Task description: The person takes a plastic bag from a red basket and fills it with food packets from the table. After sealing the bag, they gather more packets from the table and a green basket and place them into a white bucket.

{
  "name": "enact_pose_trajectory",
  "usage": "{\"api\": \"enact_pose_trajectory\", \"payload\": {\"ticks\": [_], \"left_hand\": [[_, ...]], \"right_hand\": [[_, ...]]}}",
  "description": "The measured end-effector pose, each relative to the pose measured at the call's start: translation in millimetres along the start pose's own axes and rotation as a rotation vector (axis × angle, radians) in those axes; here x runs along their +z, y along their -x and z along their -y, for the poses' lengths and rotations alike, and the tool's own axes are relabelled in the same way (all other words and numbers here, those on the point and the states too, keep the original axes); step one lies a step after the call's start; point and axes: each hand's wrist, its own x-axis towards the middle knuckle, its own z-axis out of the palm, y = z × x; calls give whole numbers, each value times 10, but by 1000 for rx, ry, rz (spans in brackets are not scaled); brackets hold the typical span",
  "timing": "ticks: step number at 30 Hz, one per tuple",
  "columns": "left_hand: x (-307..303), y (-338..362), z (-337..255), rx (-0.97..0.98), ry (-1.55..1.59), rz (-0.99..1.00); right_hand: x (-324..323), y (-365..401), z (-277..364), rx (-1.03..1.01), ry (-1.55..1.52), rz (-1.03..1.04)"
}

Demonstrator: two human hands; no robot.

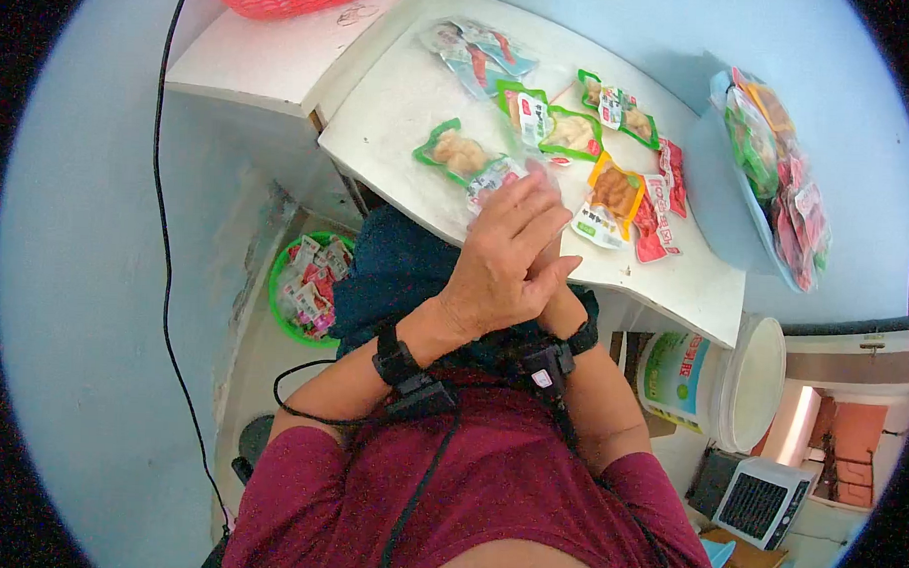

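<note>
My left hand [508, 248] lies across my right hand [562, 306] at the front edge of the white table. The left fingers are together and bent over a blurred clear plastic bag [538, 173] with pink showing in it. My right fingers are hidden beneath the left hand. By the left fingertips lies a pink-and-white packet [491, 178], next to a green-edged food pouch [461, 152]. To the right of my hands are an orange-edged pouch [616, 190] and a red-and-white packet [657, 223]. Farther back lie more green-edged pouches [572, 134].
Flat clear bags [475, 50] lie at the table's back left. A pale blue basin [723, 198] piled with packets stands at the right. A green basket [276, 293] of packets sits on the floor, and a white bucket [749, 389] is at lower right.
</note>
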Motion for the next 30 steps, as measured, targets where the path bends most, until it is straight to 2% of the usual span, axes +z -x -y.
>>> {"api": "enact_pose_trajectory", "payload": {"ticks": [18, 25, 30], "left_hand": [[95, -45, 171, -19, 91, -4], [105, -113, 210, -19, 57, 5], [46, -140, 216, -125, 105, 13]], "right_hand": [[8, -48, 43, 8, 201, 49], [-107, -155, 211, 22, 423, 179], [-178, -344, 161, 80, 481, 281]]}}
